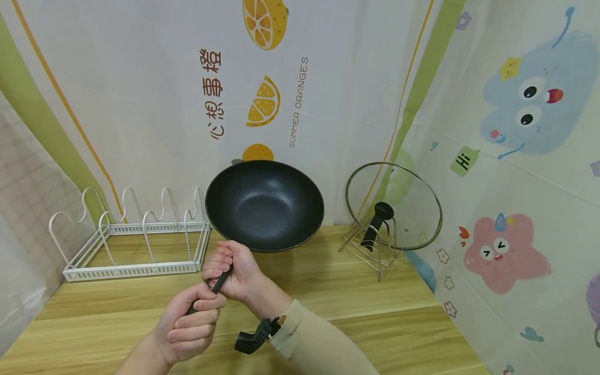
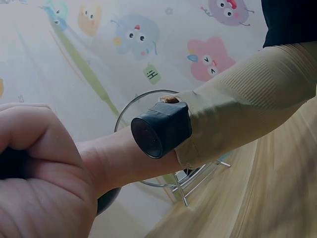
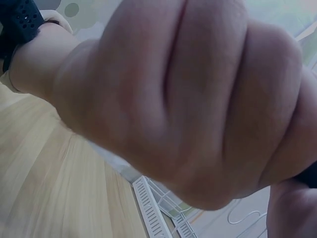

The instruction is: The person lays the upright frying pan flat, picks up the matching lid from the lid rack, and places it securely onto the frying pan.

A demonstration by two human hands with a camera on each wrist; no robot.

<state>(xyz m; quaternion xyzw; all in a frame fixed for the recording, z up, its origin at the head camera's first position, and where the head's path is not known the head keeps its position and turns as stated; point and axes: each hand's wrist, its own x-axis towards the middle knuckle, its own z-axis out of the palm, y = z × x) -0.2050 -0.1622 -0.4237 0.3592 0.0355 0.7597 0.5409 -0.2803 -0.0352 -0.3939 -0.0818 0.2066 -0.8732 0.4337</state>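
Note:
Both hands grip the long dark handle (image 1: 219, 281) of a black wok (image 1: 264, 205) in the head view. My left hand (image 1: 192, 323) wraps round the lower end of the handle, nearer to me. Further up, close below the rim, my right hand (image 1: 236, 271) has its fingers curled round the same handle. The wok is tilted so its smooth inside faces me, held up over the back of the table. In the right wrist view, the curled fingers of the left hand (image 3: 198, 99) fill most of the picture.
A white wire rack (image 1: 136, 271) with upright loops stands on the wooden table (image 1: 328, 323) at the left. At the back right, a glass lid (image 1: 412, 208) leans upright in a small metal stand (image 1: 375, 255). Printed curtains (image 1: 154, 104) hang behind and at the sides.

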